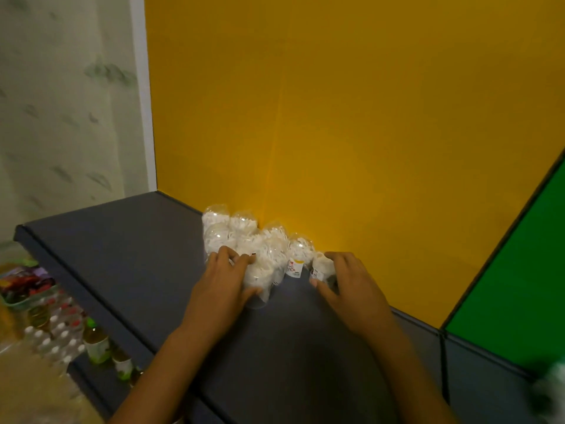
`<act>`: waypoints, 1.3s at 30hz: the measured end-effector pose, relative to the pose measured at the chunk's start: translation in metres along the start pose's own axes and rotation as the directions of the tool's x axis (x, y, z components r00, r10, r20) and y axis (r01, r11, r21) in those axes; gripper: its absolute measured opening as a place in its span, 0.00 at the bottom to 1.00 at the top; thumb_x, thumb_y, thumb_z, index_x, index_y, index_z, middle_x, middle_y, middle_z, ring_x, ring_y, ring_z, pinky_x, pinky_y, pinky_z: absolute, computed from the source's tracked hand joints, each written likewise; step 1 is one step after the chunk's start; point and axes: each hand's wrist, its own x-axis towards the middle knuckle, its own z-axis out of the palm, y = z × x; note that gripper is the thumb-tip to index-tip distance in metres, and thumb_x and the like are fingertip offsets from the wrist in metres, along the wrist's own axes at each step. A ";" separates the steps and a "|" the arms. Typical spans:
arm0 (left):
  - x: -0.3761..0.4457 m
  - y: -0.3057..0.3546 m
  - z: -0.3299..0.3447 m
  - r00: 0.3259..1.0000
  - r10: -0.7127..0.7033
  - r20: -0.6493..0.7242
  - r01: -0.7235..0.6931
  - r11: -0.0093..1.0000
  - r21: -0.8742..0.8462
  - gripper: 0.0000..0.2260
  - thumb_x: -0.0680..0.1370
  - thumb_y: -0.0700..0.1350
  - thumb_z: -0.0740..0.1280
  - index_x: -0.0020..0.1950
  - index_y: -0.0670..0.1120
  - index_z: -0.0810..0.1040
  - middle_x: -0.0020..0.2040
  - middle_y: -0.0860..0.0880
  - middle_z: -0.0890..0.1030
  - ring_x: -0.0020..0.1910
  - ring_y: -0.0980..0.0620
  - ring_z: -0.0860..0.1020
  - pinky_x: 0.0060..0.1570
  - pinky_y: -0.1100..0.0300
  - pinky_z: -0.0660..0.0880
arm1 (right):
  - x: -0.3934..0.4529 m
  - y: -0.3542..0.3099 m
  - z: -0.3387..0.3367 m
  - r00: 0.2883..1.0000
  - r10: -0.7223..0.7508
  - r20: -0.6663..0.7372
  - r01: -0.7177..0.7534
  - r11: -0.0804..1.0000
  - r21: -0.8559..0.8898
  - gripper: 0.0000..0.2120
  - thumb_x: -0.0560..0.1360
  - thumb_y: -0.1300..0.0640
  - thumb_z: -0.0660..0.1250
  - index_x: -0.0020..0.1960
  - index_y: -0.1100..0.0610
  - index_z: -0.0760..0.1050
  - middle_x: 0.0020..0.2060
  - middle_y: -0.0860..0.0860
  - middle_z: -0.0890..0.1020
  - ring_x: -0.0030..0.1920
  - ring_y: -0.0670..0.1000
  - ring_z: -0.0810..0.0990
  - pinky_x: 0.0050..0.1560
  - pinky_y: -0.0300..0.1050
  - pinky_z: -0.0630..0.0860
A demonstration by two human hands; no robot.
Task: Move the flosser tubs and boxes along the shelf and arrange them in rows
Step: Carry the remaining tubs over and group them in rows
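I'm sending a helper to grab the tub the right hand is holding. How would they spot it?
Find the yellow back wall above the dark shelf. A cluster of clear flosser tubs stands against it. The right hand holds the rightmost tub, at the cluster's end.

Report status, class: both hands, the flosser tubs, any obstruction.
Left hand grips front tub. Right hand grips end tub. Flosser tubs clustered against yellow wall. Nothing blocking.

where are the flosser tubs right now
In the head view, the tubs cluster mid-shelf against the yellow wall, between the left hand and right hand.
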 end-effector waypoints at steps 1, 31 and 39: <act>-0.001 0.001 0.000 1.000 -0.005 0.005 0.005 1.000 -0.011 0.26 0.75 0.57 0.67 0.72 0.55 0.64 0.65 0.50 0.65 0.63 0.51 0.67 0.52 0.55 0.77 | 0.000 0.002 -0.001 1.000 0.010 -0.007 -0.010 1.000 0.000 0.27 0.77 0.40 0.63 0.72 0.48 0.64 0.69 0.47 0.69 0.66 0.49 0.70 0.63 0.45 0.72; 0.046 0.064 0.037 0.997 -0.004 -0.077 -0.067 0.467 -0.882 0.32 0.64 0.57 0.79 0.63 0.52 0.70 0.57 0.68 0.75 0.56 0.73 0.73 0.49 0.77 0.71 | 0.009 0.041 0.023 0.990 0.131 -0.046 -0.117 0.966 0.233 0.24 0.72 0.43 0.72 0.64 0.37 0.65 0.56 0.42 0.73 0.54 0.42 0.74 0.50 0.40 0.78; 0.046 0.057 0.042 1.000 -0.005 0.024 0.025 0.348 -0.937 0.34 0.62 0.59 0.76 0.65 0.54 0.70 0.58 0.63 0.77 0.56 0.68 0.76 0.48 0.72 0.74 | 0.008 0.043 0.018 0.975 0.206 -0.084 -0.175 0.945 0.277 0.24 0.68 0.47 0.77 0.58 0.40 0.67 0.54 0.40 0.75 0.52 0.40 0.75 0.47 0.42 0.78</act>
